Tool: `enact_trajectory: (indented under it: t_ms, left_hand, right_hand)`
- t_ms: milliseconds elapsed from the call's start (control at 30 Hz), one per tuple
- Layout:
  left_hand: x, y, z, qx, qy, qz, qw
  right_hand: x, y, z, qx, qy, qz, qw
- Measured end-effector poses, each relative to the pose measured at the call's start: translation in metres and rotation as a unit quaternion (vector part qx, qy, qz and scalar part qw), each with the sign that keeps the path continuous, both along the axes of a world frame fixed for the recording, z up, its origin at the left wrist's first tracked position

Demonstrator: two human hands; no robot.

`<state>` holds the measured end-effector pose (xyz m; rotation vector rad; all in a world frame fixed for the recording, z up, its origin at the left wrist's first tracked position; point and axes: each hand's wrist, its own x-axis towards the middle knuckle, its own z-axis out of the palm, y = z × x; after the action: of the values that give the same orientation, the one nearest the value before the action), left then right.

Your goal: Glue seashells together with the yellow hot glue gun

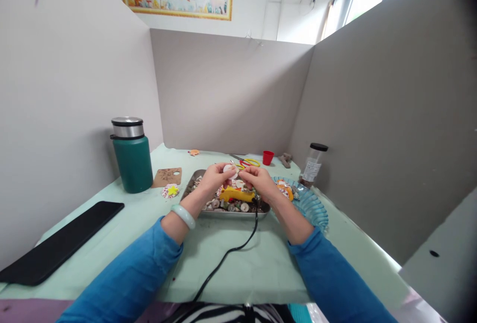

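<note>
Over the tray, my left hand [219, 176] pinches a small white round disc [231, 170] between thumb and fingers. My right hand [258, 181] is closed at the disc's right edge; what sits between its fingertips is too small to make out. Below both hands is a metal tray [228, 214] filled with shells, pebbles and round slices. Across these pieces lies a yellow corded tool [236, 195], shaped like a hot glue gun, its black cord [229, 251] running toward me over the table.
On the left stand a green bottle [132, 164], a brown board [167, 177], a decorated disc [171, 191] and a black flat case [63, 243]. Scissors [249, 162] and a red cup [268, 158] lie behind. Rightward are a blue plate [316, 211] and a jar [312, 166]. Partitions enclose the table.
</note>
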<state>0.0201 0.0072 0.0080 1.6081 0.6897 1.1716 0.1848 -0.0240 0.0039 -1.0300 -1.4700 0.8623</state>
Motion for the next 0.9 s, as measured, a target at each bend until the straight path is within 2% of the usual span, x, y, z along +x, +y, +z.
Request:
enact_trajectory:
  t_ms: [333,633,900]
  left_hand:
    - [0.001,-0.002,0.002,-0.018,-0.031,0.018,0.999]
    - [0.002,0.002,-0.004,0.004,-0.010,0.030,1.000]
    - [0.003,0.003,-0.006,-0.001,-0.006,0.031,0.999]
  right_hand:
    - [-0.003,-0.001,0.000,0.005,-0.002,0.003,1.000]
    - [-0.006,-0.002,-0.002,0.032,0.002,-0.025,0.999]
    - [-0.010,-0.005,0.001,0.021,0.004,-0.042,0.999]
